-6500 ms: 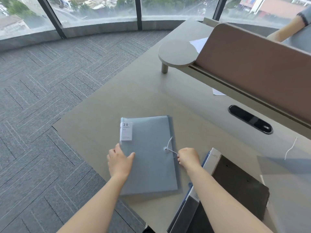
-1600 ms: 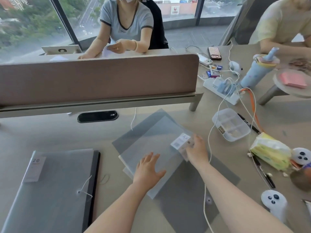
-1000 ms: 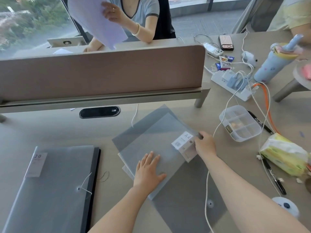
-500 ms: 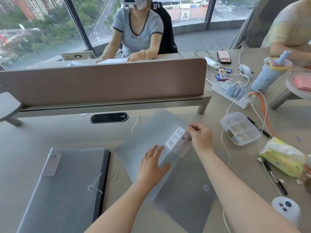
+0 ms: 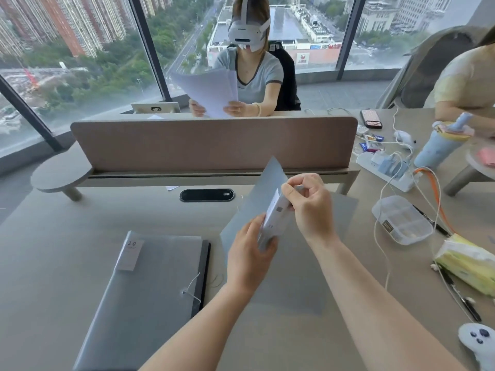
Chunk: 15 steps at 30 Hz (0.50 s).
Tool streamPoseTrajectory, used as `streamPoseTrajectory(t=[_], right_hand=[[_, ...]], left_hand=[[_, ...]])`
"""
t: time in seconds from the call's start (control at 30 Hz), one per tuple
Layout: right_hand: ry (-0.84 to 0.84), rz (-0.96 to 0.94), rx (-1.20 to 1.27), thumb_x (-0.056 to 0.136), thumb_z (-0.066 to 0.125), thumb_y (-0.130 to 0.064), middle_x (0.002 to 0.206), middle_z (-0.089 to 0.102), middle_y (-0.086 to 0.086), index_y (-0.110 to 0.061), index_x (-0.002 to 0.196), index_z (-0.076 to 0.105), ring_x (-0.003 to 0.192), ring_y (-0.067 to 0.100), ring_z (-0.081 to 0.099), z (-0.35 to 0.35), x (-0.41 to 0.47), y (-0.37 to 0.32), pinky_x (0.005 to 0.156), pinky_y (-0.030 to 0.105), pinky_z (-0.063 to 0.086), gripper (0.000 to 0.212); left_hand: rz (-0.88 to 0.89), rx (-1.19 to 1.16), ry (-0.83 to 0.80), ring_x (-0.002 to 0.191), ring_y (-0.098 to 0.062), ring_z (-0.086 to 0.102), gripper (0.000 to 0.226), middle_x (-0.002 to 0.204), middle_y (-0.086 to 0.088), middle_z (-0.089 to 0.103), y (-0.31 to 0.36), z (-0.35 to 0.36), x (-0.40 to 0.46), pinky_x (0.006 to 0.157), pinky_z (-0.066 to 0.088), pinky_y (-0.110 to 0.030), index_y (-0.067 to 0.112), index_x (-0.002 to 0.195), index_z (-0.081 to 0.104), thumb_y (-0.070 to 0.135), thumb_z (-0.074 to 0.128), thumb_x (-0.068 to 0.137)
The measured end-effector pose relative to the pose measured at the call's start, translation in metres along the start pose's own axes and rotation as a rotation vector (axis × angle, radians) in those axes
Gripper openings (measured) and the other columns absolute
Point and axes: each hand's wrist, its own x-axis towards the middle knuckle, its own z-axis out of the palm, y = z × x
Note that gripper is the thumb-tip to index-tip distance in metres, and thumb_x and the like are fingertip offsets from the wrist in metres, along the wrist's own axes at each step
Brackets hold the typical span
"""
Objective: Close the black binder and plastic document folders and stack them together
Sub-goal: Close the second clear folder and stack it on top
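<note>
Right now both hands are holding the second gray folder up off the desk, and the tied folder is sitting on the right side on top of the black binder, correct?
Not quite. In the head view the tied folder lies on the black binder on the left side of the desk, not the right. The left hand and right hand do hold the second gray folder raised.

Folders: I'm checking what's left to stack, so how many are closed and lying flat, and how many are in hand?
Closed, flat: 1, the tied folder
In hand: 1, the raised folder, held by left hand and right hand
Total: 2
</note>
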Motion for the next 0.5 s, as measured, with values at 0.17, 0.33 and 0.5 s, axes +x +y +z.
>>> streamPoseTrajectory(t=[0.17,0.33,0.5], right_hand=[[-0.065,-0.132,-0.009,0.082,0.067,-0.019,0.109,0.058,-0.014,-0.034,0.066,0.061,0.084,0.017,0.055,0.034,-0.013,-0.033,0.071,0.032,0.046,0.022],[-0.169,-0.175,0.003,0.087,0.064,-0.019,0.114,0.067,-0.01,-0.025,0.074,0.058,0.077,0.013,0.056,0.062,-0.02,-0.056,0.073,0.039,0.051,0.016],[-0.191,-0.188,0.001,0.092,0.058,-0.013,0.102,0.066,-0.012,-0.022,0.098,0.059,0.062,0.032,0.046,0.08,-0.025,-0.063,0.062,0.041,0.047,0.011]], left_hand=[[0.05,-0.096,0.143,0.101,-0.012,0.062,0.038,0.114,0.011,0.067,-0.003,-0.037,-0.002,0.079,0.051,-0.032,0.025,0.123,0.062,0.029,0.059,0.086],[0.067,-0.125,0.237,0.062,-0.017,0.041,0.014,0.069,0.009,0.05,-0.013,-0.069,0.003,0.056,0.037,-0.029,0.014,0.083,0.057,0.026,0.059,0.089],[0.023,-0.171,0.232,0.056,-0.016,0.031,0.031,0.056,0.007,0.039,-0.023,-0.098,0.007,0.05,0.028,-0.027,0.024,0.069,0.039,0.024,0.061,0.091]])
